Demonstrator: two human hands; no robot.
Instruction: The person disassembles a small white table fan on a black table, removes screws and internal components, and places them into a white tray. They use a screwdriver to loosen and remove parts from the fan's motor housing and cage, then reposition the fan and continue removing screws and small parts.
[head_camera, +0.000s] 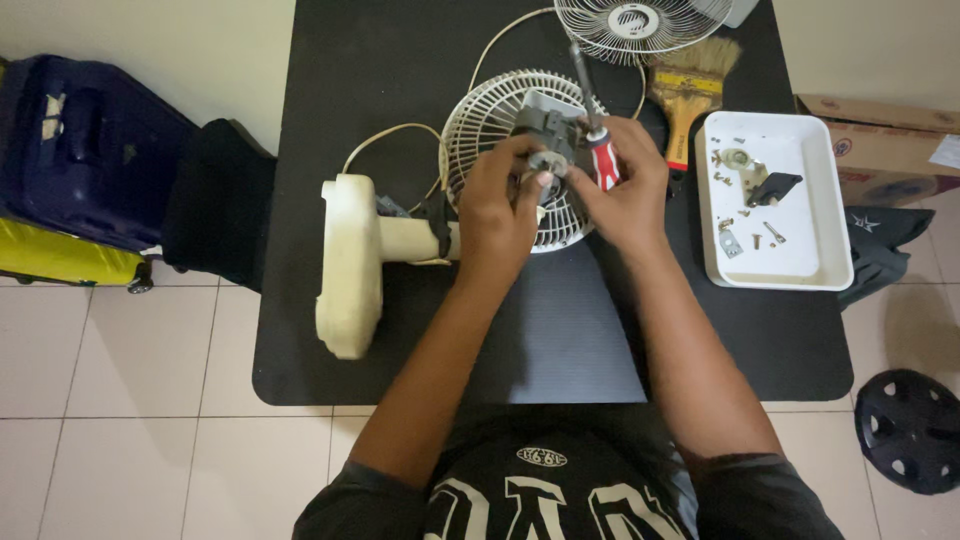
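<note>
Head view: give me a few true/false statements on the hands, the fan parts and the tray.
1. The right hand holds a screwdriver with a red and white handle. True.
2. The left hand rests flat on the mat. False: it grips the grey fan motor above the white rear grille.
3. The white tray holds screws and small parts. True.
4. The paintbrush lies inside the tray. False: it lies on the black mat, left of the tray.
5. The cream fan base lies left of the hands. True.
</note>
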